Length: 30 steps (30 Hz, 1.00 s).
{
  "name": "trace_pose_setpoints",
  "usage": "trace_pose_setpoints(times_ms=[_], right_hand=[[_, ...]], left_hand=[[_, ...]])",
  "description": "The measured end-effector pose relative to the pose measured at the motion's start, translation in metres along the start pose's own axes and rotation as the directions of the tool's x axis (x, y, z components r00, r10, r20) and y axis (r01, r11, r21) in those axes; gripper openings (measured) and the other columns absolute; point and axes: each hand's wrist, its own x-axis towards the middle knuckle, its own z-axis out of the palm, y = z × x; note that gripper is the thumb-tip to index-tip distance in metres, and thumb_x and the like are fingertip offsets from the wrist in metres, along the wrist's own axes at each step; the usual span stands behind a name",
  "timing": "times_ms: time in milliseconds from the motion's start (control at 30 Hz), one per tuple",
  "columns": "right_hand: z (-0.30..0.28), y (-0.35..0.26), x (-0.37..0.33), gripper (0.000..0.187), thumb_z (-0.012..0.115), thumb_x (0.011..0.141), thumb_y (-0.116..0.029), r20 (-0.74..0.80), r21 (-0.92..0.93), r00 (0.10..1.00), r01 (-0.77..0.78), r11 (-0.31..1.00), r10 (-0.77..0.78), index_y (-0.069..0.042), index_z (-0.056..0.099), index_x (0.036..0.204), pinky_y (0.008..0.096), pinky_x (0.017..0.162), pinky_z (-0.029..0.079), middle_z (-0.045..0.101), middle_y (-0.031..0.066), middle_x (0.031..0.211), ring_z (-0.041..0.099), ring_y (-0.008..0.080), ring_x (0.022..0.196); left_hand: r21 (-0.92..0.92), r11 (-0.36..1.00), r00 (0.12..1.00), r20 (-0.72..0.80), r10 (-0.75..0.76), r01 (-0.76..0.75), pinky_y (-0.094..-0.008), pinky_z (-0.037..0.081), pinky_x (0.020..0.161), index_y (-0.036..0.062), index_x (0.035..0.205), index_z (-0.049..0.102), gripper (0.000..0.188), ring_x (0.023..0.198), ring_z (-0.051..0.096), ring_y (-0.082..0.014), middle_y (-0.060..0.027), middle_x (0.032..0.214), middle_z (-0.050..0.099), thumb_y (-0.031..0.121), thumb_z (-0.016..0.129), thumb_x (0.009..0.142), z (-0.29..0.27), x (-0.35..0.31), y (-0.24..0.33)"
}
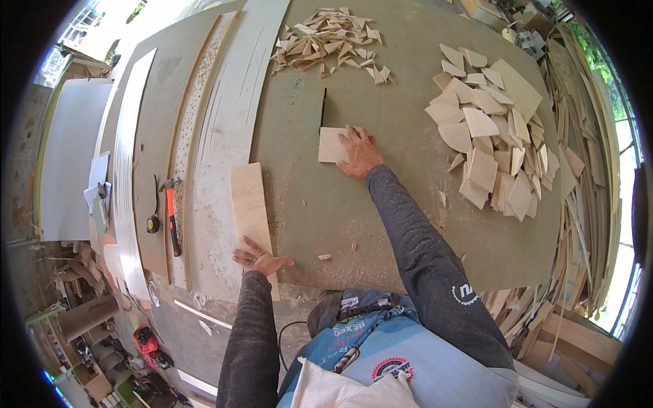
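Note:
My right hand (360, 154) has its fingers on the right side of a small square plywood piece (331, 145), holding it flat on the grey-green table top. At the piece's far left corner a thin dark line (324, 109) runs away from me; I cannot tell whether it is a slot or a blade. Nearer to me on the left, my left hand (261, 260) lies with fingers spread and thumb out over the near end of a long plywood strip (249, 200). That strip overlaps the edge of a pale board (224, 136).
Small pointed offcuts (326, 41) lie in a far heap. Rounded plywood pieces (486, 129) are piled at right. Toward the left lie a hammer (173, 217), a tape measure (153, 224) and a long wooden batten (194, 102). Sawdust (354, 262) covers the near table. Wood strips (585, 136) stack beyond the right edge.

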Motion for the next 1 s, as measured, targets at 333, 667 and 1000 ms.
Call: trace_pose_setpoints(times_ms=[333, 667, 1000], right_hand=[[0.001, 0.002, 0.001, 0.078, 0.076, 0.082, -0.039, -0.021, 0.012, 0.999, 0.025, 1.0, -0.025, -0.006, 0.05, 0.147, 0.0594, 0.113, 0.037, 0.039, 0.0173, 0.157, 0.034, 0.0339, 0.144], [-0.001, 0.004, 0.005, 0.078, 0.074, 0.085, -0.043, 0.011, -0.028, 1.0, 0.029, 0.999, -0.029, -0.007, 0.048, 0.149, 0.0595, 0.113, 0.038, 0.04, 0.0151, 0.158, 0.034, 0.0332, 0.143], [-0.005, 0.003, 0.004, 0.078, 0.075, 0.084, -0.045, -0.005, -0.035, 0.999, 0.049, 0.998, -0.049, -0.007, 0.051, 0.147, 0.0575, 0.113, 0.037, 0.043, 0.0139, 0.156, 0.035, 0.0328, 0.142]], left_hand=[[0.009, 1.0, 1.0, -0.01, -0.019, 0.02, -0.071, -0.018, 0.11, -0.0004, 0.141, -0.047, 0.174, 0.135, -0.04, -0.0632, -0.0508, 0.143, -0.039, 0.067, 0.089, 0.056, 0.003, 0.003, -0.002], [0.011, 0.999, 1.0, 0.002, -0.03, 0.03, -0.0728, -0.015, 0.111, 0.0022, 0.141, -0.048, 0.175, 0.135, -0.04, -0.0632, -0.0488, 0.143, -0.04, 0.066, 0.091, 0.055, 0.002, 0.003, 0.0], [-0.031, 0.999, 1.0, -0.014, -0.019, 0.019, -0.0723, -0.014, 0.111, 0.0024, 0.144, -0.045, 0.174, 0.136, -0.039, -0.063, -0.0487, 0.145, -0.038, 0.065, 0.091, 0.055, 0.001, -0.004, 0.001]])
